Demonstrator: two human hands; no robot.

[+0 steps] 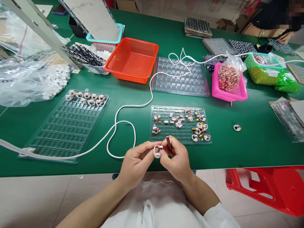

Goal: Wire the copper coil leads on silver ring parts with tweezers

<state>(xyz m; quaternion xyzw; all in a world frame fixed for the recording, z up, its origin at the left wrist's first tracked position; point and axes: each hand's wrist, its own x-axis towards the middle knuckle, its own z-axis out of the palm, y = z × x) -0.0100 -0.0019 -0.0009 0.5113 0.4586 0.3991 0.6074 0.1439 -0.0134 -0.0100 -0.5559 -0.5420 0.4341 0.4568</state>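
Observation:
My left hand (136, 163) pinches a shiny, C-shaped clip-on earbud (157, 152) in front of my body, just above the table's near edge. On its other side, the fingertips of my right hand (177, 160) are closed on the same earbud. A dark brown stick-like tool (168, 143) also sits in the right hand's grip; its lower end is hidden. Just beyond the hands lies a clear compartment tray (181, 136) with small pale pink caps (177, 119) in the middle. Several earbuds with yellow and red bits (200, 127) lie along its sides.
At left, another clear tray (61, 129) holds finished-looking silver earbuds (91, 97) in its far rows. A white cable (121, 107) snakes across the table. Red basket (133, 60), pink basket (229, 90) and a stacked tray (180, 76) stand behind. One loose earbud (237, 127) lies right. A co-worker's hand (283, 37) shows far right.

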